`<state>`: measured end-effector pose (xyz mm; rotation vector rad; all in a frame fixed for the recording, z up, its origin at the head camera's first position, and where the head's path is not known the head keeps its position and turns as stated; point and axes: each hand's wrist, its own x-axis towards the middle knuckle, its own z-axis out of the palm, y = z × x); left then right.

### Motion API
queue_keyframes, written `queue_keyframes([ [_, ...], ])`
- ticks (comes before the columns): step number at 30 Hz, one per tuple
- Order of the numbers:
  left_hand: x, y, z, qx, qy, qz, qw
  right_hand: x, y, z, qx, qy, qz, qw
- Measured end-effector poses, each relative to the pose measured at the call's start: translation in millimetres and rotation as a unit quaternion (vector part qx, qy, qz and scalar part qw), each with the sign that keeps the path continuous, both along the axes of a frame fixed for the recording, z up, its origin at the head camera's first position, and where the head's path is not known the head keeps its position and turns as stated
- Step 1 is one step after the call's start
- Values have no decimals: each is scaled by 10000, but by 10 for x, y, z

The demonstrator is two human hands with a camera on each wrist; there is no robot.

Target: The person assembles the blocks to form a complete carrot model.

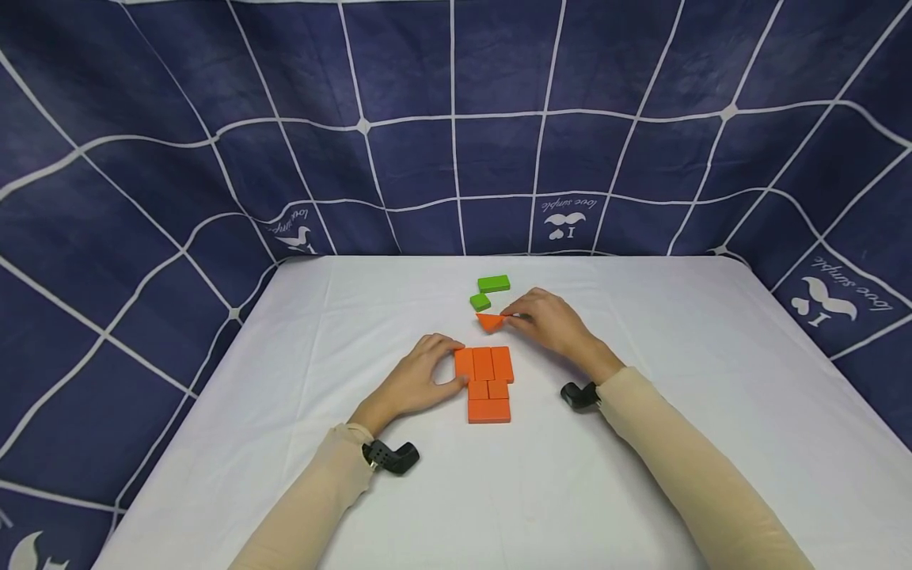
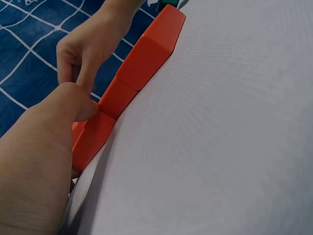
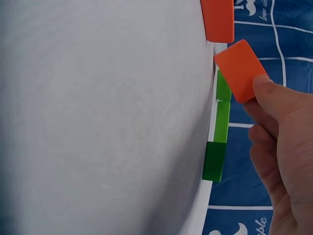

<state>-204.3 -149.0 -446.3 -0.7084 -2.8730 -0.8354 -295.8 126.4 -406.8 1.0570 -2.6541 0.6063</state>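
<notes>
Several flat orange blocks (image 1: 483, 364) lie fitted together on the white cloth: three side by side, two small ones below, and a wider one (image 1: 489, 411) at the near end. My left hand (image 1: 420, 376) holds the leftmost of the three, thumb at its near corner and index finger at its far corner. Beyond them, my right hand (image 1: 545, 321) pinches an orange triangular block (image 1: 489, 322) between thumb and fingers. From above that block shows a triangle pointing toward me; the right wrist view shows a rectangular face.
Just past the triangular block lie a small green block (image 1: 480, 302) and a longer green block (image 1: 494, 283). White cloth (image 1: 356, 317) covers the table, and a dark blue curtain (image 1: 413, 158) with white lines hangs behind and at both sides.
</notes>
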Motion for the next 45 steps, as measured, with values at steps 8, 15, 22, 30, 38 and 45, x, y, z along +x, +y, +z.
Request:
queue_keyframes([
  [8, -7, 3, -3, 3, 23, -12, 10000, 58, 64, -13, -223, 127, -138, 9996],
  [15, -16, -1, -6, 0, 37, -21, 10000, 138, 121, -27, -687, 30, -53, 9976],
  [22, -19, -5, -12, 0, 26, -32, 10000, 243, 175, -37, -956, -234, -26, 9951],
  [30, -19, -7, -17, 39, 72, -26, 10000, 388, 187, -37, -1303, -551, 233, 9897],
  [38, -11, -8, -13, 19, 47, -39, 10000, 557, 180, -51, -1486, -732, 445, 9852],
  [45, -12, -9, -11, 33, 57, -26, 10000, 704, 194, -81, -1704, -912, 784, 9780],
])
